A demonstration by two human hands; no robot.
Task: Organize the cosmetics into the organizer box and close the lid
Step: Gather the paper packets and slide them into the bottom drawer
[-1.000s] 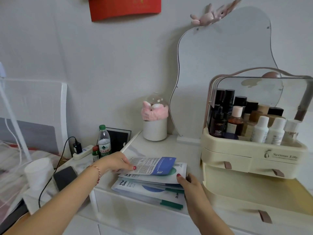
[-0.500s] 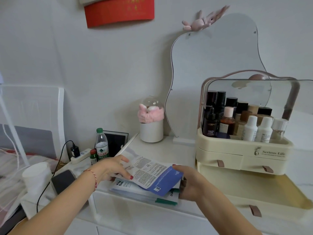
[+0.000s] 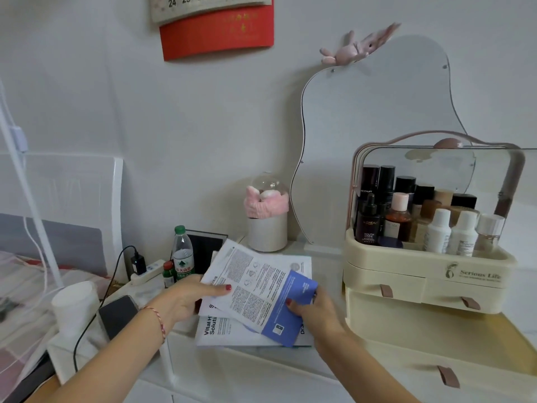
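Pale grey wall (image 3: 116, 97) — red calendar (image 3: 216, 33), wavy mirror (image 3: 377, 141); white dresser (image 3: 232, 373), white headboard (image 3: 66, 199).

sachets (image 3: 255, 289) left of organizer box (image 3: 406, 274), bottles (image 3: 436, 228) inside

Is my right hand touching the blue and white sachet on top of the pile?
Touching. The head view shows the right hand pinching the blue end of the top sachet, thumb on its face, while the left hand holds the other edge.
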